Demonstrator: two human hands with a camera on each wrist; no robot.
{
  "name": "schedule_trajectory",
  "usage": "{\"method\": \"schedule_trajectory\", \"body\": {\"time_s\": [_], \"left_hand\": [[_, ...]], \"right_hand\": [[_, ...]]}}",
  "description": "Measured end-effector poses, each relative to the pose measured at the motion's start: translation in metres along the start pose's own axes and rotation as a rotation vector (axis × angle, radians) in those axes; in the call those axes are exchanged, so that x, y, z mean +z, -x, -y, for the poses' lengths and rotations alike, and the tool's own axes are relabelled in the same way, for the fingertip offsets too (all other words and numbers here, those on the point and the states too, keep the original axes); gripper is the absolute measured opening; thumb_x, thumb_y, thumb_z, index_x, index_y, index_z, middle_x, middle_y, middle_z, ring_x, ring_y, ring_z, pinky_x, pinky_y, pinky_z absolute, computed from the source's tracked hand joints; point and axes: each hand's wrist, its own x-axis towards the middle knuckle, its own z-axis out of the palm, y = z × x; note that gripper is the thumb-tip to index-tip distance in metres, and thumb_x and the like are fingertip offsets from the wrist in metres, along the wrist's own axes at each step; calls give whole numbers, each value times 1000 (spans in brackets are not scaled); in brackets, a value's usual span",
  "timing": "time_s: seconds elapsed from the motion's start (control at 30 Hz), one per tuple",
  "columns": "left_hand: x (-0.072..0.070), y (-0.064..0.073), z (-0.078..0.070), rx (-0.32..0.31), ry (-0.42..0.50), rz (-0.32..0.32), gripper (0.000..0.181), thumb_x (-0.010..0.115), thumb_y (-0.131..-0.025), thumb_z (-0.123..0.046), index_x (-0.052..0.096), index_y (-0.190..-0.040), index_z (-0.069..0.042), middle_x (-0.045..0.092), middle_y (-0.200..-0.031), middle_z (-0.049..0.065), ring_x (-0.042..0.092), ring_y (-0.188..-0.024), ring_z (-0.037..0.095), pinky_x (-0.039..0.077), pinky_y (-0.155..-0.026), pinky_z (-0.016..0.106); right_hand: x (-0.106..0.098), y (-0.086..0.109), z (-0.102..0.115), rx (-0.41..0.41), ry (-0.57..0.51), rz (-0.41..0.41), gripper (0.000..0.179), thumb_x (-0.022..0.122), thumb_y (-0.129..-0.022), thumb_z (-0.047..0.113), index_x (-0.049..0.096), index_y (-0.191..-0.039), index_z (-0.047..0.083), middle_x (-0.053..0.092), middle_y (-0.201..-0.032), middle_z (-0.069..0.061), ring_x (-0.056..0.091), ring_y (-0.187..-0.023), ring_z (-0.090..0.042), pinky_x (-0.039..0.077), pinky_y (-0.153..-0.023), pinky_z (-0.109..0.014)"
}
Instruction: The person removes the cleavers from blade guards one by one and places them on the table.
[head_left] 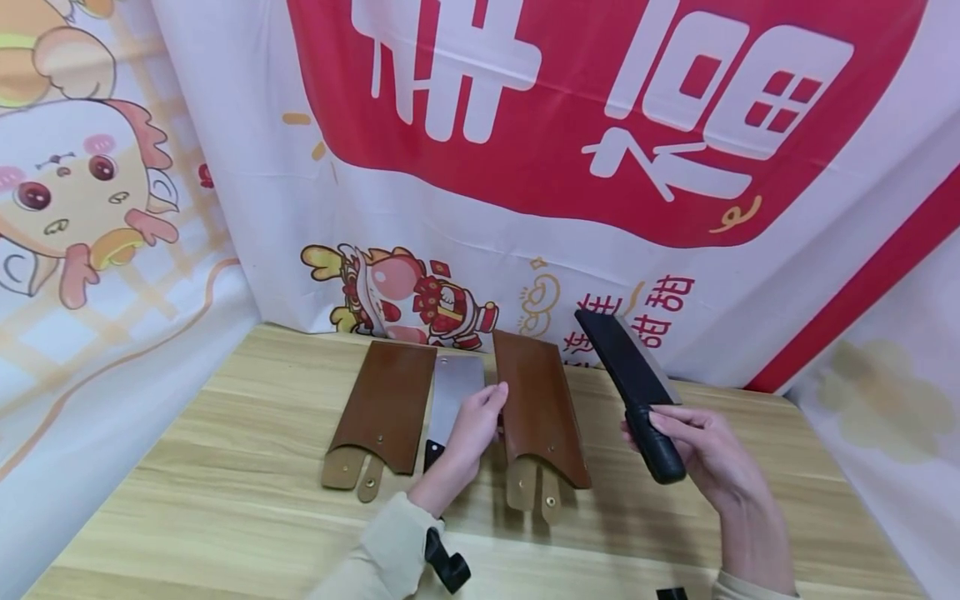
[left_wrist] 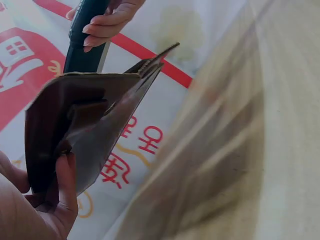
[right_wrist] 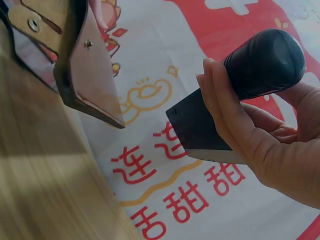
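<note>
In the head view my left hand (head_left: 474, 421) grips a brown leather knife sheath (head_left: 536, 400) by its left edge, raised over the table. The sheath's strap end with two snap tabs points toward me. The left wrist view shows the sheath (left_wrist: 75, 120) edge-on, thumb and fingers around one side. My right hand (head_left: 712, 454) holds a cleaver (head_left: 626, 358) by its black handle, blade angled up and away. Its blade is black with a silvery edge, seen too in the right wrist view. The cleaver is to the right of the sheath, apart from it.
A second brown sheath (head_left: 386, 400) lies flat on the wooden table (head_left: 217, 467) at the left. Beside it is a silver-bladed cleaver (head_left: 457, 387), its handle partly hidden by my left arm. A printed cloth (head_left: 442, 192) hangs behind the table's far edge.
</note>
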Motion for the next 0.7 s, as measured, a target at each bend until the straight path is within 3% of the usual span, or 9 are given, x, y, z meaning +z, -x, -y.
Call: {"method": "schedule_trajectory", "body": {"time_s": [0.2, 0.43, 0.7], "left_hand": [[1, -4, 10, -20, -56, 23, 37, 49, -110, -33, 60, -88, -5, 53, -77, 2, 49, -60, 15, 47, -62, 30], [-2, -7, 18, -55, -66, 51, 37, 48, -111, -30, 64, -94, -2, 60, -81, 4, 56, -69, 14, 50, -60, 27], [-4, -11, 23, -52, -152, 52, 37, 48, -111, -28, 54, -82, -7, 53, -76, 5, 54, -72, 17, 50, -65, 29]], "right_hand": [[-7, -2, -6, 66, 36, -46, 30, 50, -108, 5, 80, -109, 11, 77, -105, -13, 75, -99, -21, 60, -86, -30], [-12, -9, -17, 132, 69, -41, 28, 52, -108, 8, 80, -106, 9, 78, -103, -13, 74, -101, -20, 58, -85, -26], [-13, -18, -31, 186, 56, -57, 23, 55, -106, 7, 77, -106, 0, 76, -101, -17, 75, -97, -23, 60, -85, -28]]}}
